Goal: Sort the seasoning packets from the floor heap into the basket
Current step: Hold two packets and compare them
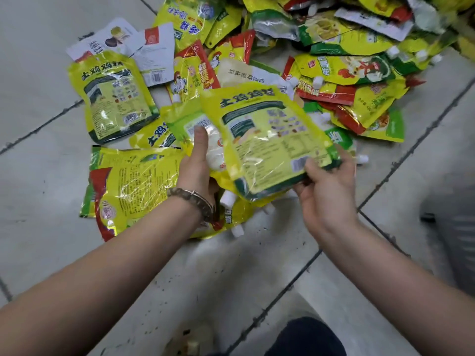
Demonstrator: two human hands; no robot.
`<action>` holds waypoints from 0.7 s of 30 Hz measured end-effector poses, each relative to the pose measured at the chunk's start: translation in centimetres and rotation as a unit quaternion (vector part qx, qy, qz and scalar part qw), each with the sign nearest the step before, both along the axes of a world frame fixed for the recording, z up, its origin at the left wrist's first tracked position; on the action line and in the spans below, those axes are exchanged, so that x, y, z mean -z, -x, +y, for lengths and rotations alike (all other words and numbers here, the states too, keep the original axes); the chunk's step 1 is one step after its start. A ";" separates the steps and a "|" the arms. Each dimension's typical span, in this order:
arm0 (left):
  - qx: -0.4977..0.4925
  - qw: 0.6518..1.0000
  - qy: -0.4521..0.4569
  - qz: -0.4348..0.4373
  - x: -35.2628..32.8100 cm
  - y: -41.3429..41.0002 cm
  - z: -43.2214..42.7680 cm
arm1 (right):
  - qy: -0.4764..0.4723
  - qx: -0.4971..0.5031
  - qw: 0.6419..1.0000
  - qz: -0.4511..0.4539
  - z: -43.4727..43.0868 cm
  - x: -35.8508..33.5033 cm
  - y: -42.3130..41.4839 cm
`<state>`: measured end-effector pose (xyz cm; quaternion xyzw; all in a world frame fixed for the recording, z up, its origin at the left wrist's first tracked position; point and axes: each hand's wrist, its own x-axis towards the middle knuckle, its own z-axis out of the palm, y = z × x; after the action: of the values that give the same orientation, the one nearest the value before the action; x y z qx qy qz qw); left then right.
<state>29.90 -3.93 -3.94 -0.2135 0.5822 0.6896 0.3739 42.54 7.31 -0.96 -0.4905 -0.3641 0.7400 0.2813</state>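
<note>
Your right hand pinches the corner of a yellow packet while your left hand grips a yellow-green pouch beneath it, over the heap.

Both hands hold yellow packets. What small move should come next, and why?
Probably lay the top yellow packet flat onto the stack in the left hand, so one grip carries them. The right hand pinches only its corner, and a matching packet lies on the floor. No basket is in view.
</note>
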 end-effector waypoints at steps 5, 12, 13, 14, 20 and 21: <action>0.068 0.998 -0.002 0.014 -0.6 0.9 -0.2 | -0.099 -0.140 0.983 -0.070 -2.9 0.5 -0.9; 0.013 0.999 0.034 0.020 0.0 3.3 -2.5 | -0.091 -0.156 0.962 -0.204 6.7 5.3 4.4; 0.009 0.999 0.034 0.014 0.1 3.5 -2.8 | -0.076 -0.174 0.956 -0.222 7.8 6.1 5.8; 0.011 0.999 0.035 0.009 0.1 3.6 -3.1 | -0.062 -0.191 0.951 -0.237 8.5 6.3 7.1; 0.024 0.999 0.038 -0.003 0.0 3.4 -4.0 | -0.044 -0.217 0.945 -0.241 9.5 7.3 12.9; 0.024 0.999 0.043 -0.001 -0.1 3.4 -4.1 | -0.098 -0.225 0.929 -0.277 9.9 7.6 13.3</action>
<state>26.50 -7.98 -3.87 -0.2161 0.6159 0.6544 0.3817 29.28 17.16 -8.54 -0.5516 -0.5988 0.5792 0.0422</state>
